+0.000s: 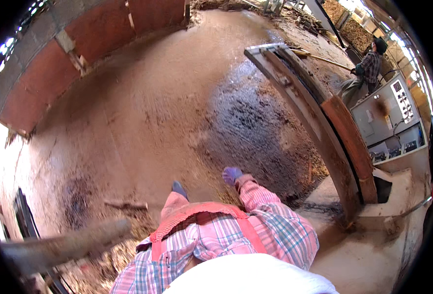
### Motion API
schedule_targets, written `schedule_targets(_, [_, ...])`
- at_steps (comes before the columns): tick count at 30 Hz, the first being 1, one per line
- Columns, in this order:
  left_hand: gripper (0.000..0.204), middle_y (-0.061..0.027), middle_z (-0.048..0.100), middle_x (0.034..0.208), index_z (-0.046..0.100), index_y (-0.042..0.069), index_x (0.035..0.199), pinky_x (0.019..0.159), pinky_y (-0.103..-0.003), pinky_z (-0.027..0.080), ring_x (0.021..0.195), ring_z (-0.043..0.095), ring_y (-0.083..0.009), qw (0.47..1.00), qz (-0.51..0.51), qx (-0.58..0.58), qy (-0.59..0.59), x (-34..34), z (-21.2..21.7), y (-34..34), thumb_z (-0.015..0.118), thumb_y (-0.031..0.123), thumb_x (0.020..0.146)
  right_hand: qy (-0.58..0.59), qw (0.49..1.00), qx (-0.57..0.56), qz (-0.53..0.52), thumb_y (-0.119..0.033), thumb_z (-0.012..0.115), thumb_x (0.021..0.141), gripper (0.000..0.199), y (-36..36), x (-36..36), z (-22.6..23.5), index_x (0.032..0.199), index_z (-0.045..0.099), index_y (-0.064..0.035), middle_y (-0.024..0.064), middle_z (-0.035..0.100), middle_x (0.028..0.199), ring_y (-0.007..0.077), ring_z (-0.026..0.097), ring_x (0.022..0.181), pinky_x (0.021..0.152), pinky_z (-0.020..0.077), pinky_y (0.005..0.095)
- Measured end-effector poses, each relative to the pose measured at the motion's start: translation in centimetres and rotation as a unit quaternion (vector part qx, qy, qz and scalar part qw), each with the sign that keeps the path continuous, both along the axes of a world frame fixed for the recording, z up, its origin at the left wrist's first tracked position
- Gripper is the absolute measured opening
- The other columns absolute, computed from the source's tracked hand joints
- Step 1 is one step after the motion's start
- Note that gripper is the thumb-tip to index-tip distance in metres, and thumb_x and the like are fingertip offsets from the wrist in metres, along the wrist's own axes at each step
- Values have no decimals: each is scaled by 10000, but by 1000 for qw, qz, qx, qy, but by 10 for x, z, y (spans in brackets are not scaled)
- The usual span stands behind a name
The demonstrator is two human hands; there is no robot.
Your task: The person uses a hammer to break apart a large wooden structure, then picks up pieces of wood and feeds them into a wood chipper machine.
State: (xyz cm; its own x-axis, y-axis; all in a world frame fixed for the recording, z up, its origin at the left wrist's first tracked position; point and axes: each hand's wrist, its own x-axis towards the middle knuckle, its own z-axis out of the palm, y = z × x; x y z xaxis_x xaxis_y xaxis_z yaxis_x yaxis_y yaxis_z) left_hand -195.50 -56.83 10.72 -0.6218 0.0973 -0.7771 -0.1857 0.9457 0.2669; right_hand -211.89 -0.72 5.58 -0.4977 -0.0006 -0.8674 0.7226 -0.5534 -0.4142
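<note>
My right hand [231, 175], in a purple glove, hangs beside my body over the brown floor, below a pink plaid sleeve [260, 196]. No object shows in it, but its fingers are too small and blurred to make out their pose. My left hand is out of sight; only the plaid left sleeve [133, 277] shows at the lower edge. A red apron [201, 209] covers my front. Past its edge, a dark shoe tip [178, 188] rests on the dirt-covered floor [143, 127].
A tall metal beam [304, 117] rises at right, beside an opened grey control cabinet [387, 110]. Behind it, a person [370, 66] holds a long pole [331, 62]. A thick pipe [74, 245] juts in at lower left. Reddish panels [99, 29] line the far left wall.
</note>
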Motion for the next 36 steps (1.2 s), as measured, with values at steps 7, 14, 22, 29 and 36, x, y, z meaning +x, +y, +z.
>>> schedule_targets(7, [196,-154,657,905,673,107,878,707,-396,509,839,638,-311,950,-298,-50,74,-457,4,39,600,225,740,27,996,-9,-90,-190,502,855,121,-8,-89,-32,868,565,-87,125,606,871,262,590,753,615,498,364])
schedule_targets(14, [255,-68,632,673,645,60,765,480,-387,413,525,536,-195,948,231,193,105,-837,1,179,593,309,757,-6,968,230,98,-187,543,801,138,54,-249,-81,713,571,-84,79,587,686,237,583,638,571,445,365])
schedule_targets(22, [292,-173,656,854,671,94,901,643,-406,501,749,656,-271,939,-319,109,64,-943,79,274,623,343,755,192,961,-197,-36,-205,497,843,128,162,-656,-55,730,529,-155,13,524,668,190,495,579,509,402,308])
schedule_targets(29, [257,-165,658,870,672,104,915,663,-401,505,775,653,-280,958,-286,-2,3,-1132,14,326,623,302,759,158,978,34,-129,-169,539,816,139,247,-924,47,691,484,-142,13,487,632,160,443,517,445,367,295])
schedule_targets(36, [247,-166,662,841,667,92,932,649,-390,511,776,656,-263,860,-510,-18,23,-1456,-10,617,602,279,783,-33,954,-44,-295,-236,419,889,334,359,-849,-19,568,362,-162,-27,319,511,127,286,403,388,217,277])
